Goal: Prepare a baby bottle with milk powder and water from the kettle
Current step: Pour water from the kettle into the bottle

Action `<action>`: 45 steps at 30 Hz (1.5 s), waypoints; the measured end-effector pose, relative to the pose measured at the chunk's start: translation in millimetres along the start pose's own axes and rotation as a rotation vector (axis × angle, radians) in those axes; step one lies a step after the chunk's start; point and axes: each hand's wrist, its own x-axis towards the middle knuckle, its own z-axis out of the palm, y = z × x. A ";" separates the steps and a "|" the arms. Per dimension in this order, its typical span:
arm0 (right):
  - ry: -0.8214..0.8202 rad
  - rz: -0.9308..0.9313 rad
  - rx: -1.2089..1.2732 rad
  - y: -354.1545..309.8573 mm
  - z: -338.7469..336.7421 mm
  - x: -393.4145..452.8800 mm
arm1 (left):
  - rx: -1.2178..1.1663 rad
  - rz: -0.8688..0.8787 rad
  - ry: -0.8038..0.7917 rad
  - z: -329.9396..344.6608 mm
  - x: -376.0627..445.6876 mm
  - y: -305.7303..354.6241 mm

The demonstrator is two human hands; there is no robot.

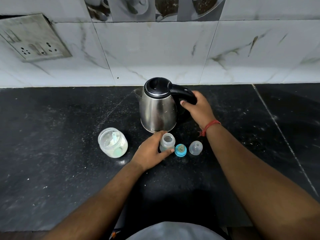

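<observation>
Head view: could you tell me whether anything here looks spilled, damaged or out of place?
Pale specks and a streak that look like spilled powder dust the dark counter left of the kettle. The wall socket plate looks grimy and stained. The bottle, teat ring and clear cap stand upright.

On the counter stand one steel kettle (158, 108), one open baby bottle (167, 142), one powder jar (112, 142), one blue teat ring (180, 150) and one clear cap (195, 147); two hands show.
</observation>
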 end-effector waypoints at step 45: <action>0.202 -0.035 0.330 -84.1 -4.4 -55.7 | -0.075 0.034 0.557 -99.6 -48.5 35.7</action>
